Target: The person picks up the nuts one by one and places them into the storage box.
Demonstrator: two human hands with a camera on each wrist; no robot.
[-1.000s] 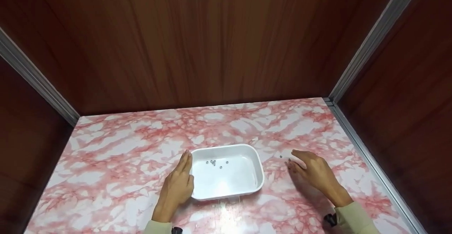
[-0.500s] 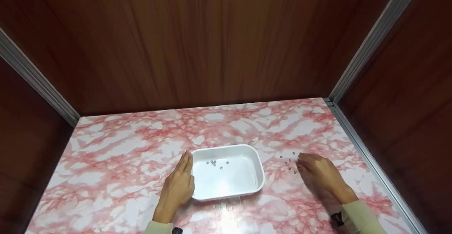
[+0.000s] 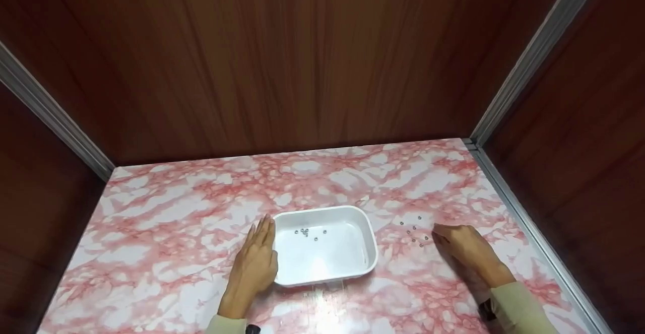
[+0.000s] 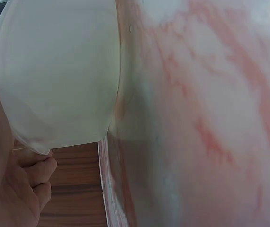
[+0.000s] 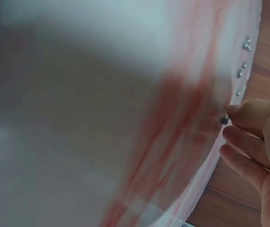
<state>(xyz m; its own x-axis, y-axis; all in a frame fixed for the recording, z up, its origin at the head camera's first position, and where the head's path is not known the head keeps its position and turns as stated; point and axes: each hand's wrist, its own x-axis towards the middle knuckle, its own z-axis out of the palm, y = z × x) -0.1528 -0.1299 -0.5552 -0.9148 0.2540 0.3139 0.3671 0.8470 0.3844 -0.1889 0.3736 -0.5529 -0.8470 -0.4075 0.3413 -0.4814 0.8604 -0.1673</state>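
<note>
1. My right hand (image 3: 461, 248) rests on the pink marbled tabletop (image 3: 166, 233), fingers bunched and pointing toward the loose scatter of small metal beads (image 3: 414, 230). The beads lie just off my fingertips, on the side toward the white tray (image 3: 374, 246), in the gap between that tray and my hand.
2. In the right wrist view one bead (image 5: 224, 120) sits right against the tip of my topmost finger (image 5: 248, 113); whether I am pinching it or only touching it, I cannot tell. The other fingers curl loosely below it with nothing in them.
3. My left hand (image 3: 256, 263) lies flat with straight fingers against the tray's left wall, gripping nothing, only touching the side. It is well apart from the loose beads; the right hand is clearly the nearer one.
4. The tray's long axis runs left to right in front of me, and a few more beads (image 3: 308, 233) already lie inside it, toward the far wall.
5. Hard to make out: the beads are tiny, so I cannot count them surely or say whether they are pierced. The right wrist view is largely a blur of tabletop, and the left wrist view shows only the tray's outer wall (image 4: 59, 75) and my curled knuckles, not its contents.
</note>
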